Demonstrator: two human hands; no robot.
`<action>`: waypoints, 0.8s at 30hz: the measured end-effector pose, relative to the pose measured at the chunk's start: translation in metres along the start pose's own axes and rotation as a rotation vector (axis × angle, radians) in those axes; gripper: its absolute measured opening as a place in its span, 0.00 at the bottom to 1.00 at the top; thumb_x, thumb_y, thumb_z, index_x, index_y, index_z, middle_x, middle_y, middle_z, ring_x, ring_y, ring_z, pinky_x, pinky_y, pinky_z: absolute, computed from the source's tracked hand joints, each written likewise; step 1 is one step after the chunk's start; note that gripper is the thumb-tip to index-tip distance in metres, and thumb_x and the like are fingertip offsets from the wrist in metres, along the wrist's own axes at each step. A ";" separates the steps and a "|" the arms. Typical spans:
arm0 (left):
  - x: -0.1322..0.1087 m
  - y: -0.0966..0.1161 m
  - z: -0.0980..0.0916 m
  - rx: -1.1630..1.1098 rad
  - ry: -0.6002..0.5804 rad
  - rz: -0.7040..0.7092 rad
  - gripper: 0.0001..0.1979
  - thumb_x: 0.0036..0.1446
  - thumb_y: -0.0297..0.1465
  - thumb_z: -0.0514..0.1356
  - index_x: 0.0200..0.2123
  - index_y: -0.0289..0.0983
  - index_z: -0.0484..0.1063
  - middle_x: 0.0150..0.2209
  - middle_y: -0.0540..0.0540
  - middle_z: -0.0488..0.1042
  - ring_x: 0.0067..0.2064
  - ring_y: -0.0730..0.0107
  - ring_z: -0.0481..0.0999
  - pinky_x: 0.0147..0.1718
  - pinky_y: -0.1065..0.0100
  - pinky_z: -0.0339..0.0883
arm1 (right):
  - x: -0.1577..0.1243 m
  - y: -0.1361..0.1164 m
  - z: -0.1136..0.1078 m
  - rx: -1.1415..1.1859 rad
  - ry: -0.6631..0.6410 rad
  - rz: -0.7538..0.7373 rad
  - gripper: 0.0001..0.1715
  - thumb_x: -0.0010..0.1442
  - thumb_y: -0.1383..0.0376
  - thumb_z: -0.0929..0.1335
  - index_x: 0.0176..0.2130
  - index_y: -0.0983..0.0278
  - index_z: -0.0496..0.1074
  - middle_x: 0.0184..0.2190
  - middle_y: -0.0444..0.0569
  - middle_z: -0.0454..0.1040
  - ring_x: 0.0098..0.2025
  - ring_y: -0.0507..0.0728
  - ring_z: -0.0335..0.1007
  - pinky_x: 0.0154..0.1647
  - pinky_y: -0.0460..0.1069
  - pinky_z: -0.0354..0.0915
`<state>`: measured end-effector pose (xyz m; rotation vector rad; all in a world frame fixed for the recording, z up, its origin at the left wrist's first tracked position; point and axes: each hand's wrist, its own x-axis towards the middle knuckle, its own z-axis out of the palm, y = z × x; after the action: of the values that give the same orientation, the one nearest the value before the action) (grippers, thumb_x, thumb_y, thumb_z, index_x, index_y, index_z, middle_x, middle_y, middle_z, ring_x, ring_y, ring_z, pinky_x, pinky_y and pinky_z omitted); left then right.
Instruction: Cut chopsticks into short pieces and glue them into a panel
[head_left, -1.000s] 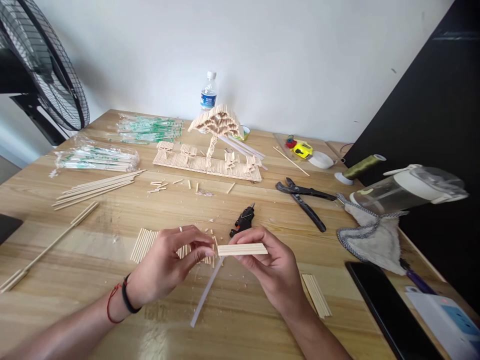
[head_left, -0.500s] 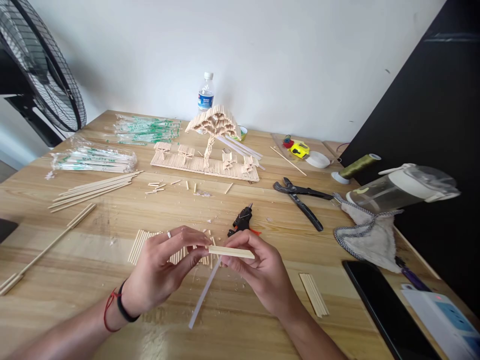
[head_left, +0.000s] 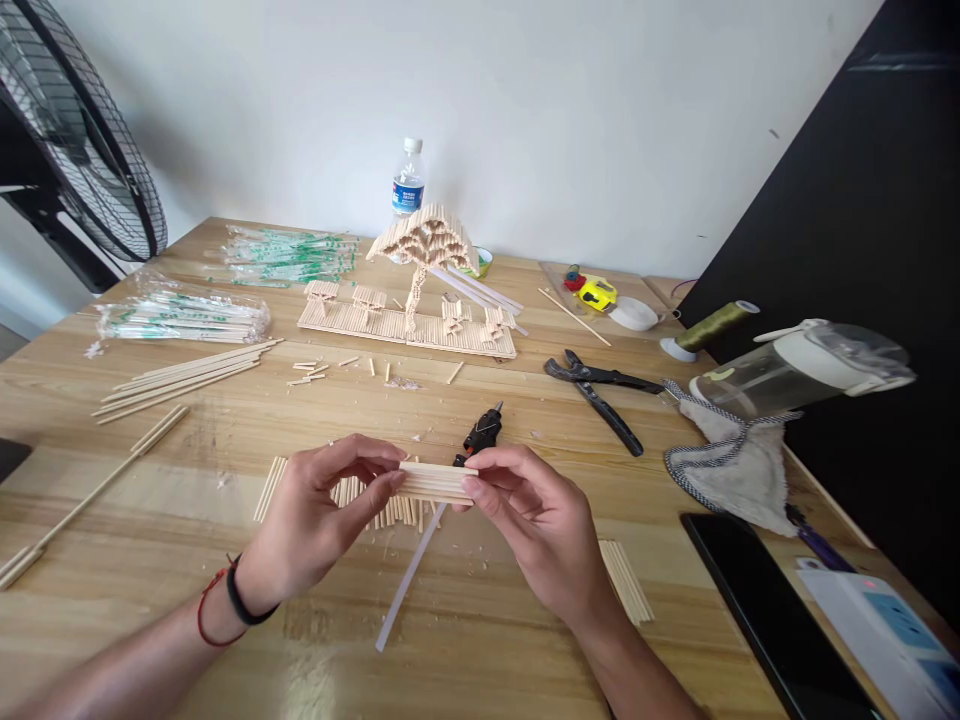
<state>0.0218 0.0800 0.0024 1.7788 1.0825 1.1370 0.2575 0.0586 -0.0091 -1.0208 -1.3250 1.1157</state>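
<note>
Between my two hands is a small panel of short wooden sticks (head_left: 436, 483) joined side by side, held above the table. My left hand (head_left: 330, 505) pinches its left end with thumb and fingers. At the right end, my right hand (head_left: 534, 515) grips it the same way. Beneath and behind my hands lies a row of cut sticks (head_left: 352, 492), partly hidden. A black glue gun (head_left: 482, 430) rests just beyond, with a translucent glue stick (head_left: 411, 580) running toward me. To the right of my right hand lies another stick panel (head_left: 626, 580).
A stick-built model (head_left: 409, 330) with a tree shape stands at the back before a water bottle (head_left: 408, 185). Packaged chopsticks (head_left: 187, 318) and loose sticks (head_left: 184, 380) lie left. Black pliers (head_left: 600, 395), a cloth (head_left: 739, 470), a clear jug (head_left: 795, 370) and a phone (head_left: 780, 610) lie right.
The stick panel has tilted so its flat, ridged face shows instead of its edge. Both hands have shifted, and my right hand's fingers have moved to the panel's right end.
</note>
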 end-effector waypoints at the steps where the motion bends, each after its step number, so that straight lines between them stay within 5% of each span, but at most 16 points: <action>1: 0.001 0.000 0.000 -0.010 -0.008 -0.013 0.04 0.66 0.32 0.68 0.42 0.39 0.83 0.36 0.47 0.86 0.34 0.69 0.84 0.34 0.73 0.77 | 0.000 0.000 0.000 0.001 0.010 0.000 0.03 0.67 0.64 0.76 0.43 0.55 0.82 0.35 0.42 0.84 0.34 0.52 0.84 0.38 0.44 0.81; 24: 0.006 0.004 -0.003 0.006 -0.050 0.003 0.05 0.65 0.29 0.67 0.38 0.38 0.85 0.33 0.47 0.87 0.30 0.70 0.83 0.30 0.73 0.76 | 0.001 0.002 0.001 -0.001 -0.017 0.013 0.03 0.67 0.62 0.76 0.40 0.59 0.82 0.31 0.45 0.83 0.30 0.56 0.84 0.34 0.48 0.83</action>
<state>0.0214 0.0841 0.0089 1.8047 1.0546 1.0865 0.2565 0.0599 -0.0111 -1.0242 -1.3338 1.1359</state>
